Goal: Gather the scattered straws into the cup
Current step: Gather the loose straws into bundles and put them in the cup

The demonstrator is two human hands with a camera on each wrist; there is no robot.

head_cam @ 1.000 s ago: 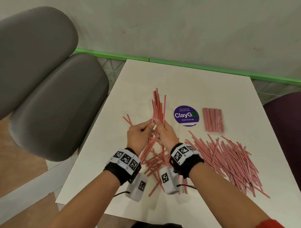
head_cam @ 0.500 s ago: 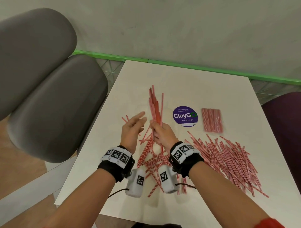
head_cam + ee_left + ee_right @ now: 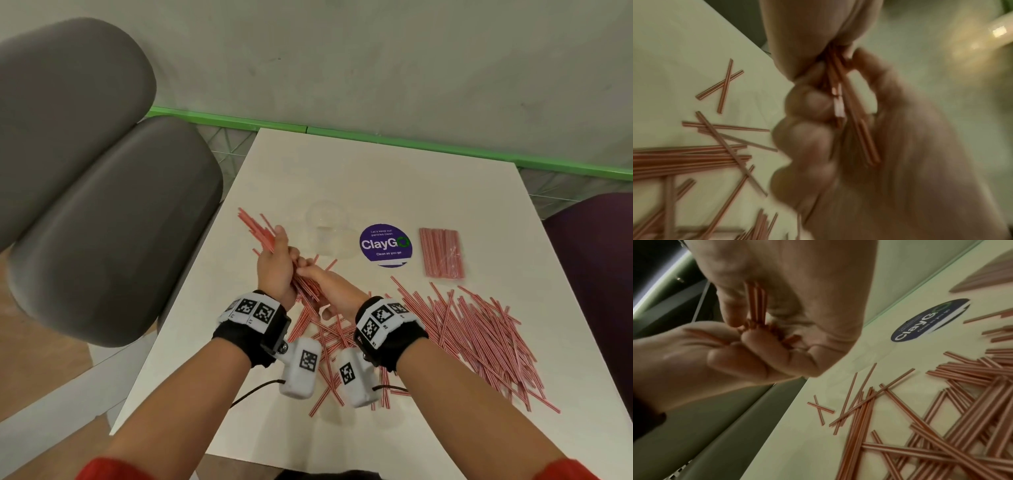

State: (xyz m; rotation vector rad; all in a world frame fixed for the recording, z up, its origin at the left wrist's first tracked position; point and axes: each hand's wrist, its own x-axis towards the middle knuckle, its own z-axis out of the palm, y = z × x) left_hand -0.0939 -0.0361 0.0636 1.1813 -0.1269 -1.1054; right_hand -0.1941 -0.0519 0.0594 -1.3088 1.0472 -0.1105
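Between both sets of fingers ran a bundle of straws: the left hand was curled round it, and the right hand pinched its lower end. Just beyond the fingers, apart from them, stood the clear cup. Right of it lay a purple sticker and a packed straw bunch. Loose straws littered the white table below and to the right.

You sat at a white square tabletop set against a pale plaster wall with a green skirting strip; a grey padded chair stood left, a purple seat right.
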